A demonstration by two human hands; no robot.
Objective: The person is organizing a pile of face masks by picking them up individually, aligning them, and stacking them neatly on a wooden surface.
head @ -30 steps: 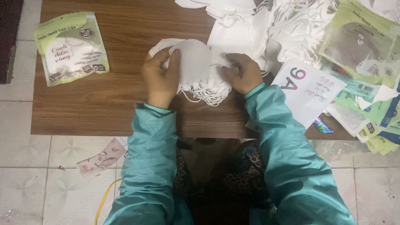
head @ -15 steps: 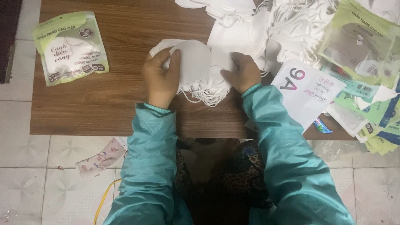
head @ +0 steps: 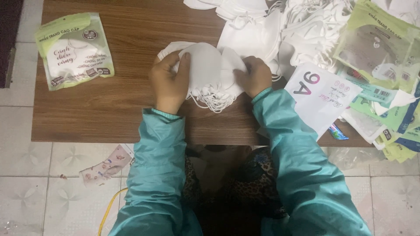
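Between my two hands, at the middle of the wooden table [head: 109, 109], sits one stack of white face masks [head: 210, 70], lying flat with its ear loops [head: 214, 98] spilling off the near edge. Left hand [head: 169, 81]: closed on the stack's left end, fingers over the top, thumb side tucked under as far as I can tell. Right hand [head: 254, 76]: closed on the right end, fingers curled over the edge. Handling note, as I judge it: press both ends evenly so the layers stay squared, and keep the loose loops gathered on the near side so none snag. Far and right of the stack: a loose heap of white masks [head: 271, 26], unsorted, straps tangled. Right of that: a clear-fronted green pouch [head: 376, 48], apparently empty, lying over more flat packaging [head: 393, 118] in green and blue. Just right of my right sleeve: a white printed card [head: 321, 98]. Far left of the table: one sealed green and white pouch [head: 74, 50], plump, with white masks showing through its window. On the tiled floor [head: 43, 175], near left: a scrap of patterned wrapper [head: 105, 166] and a yellow cord [head: 109, 209].
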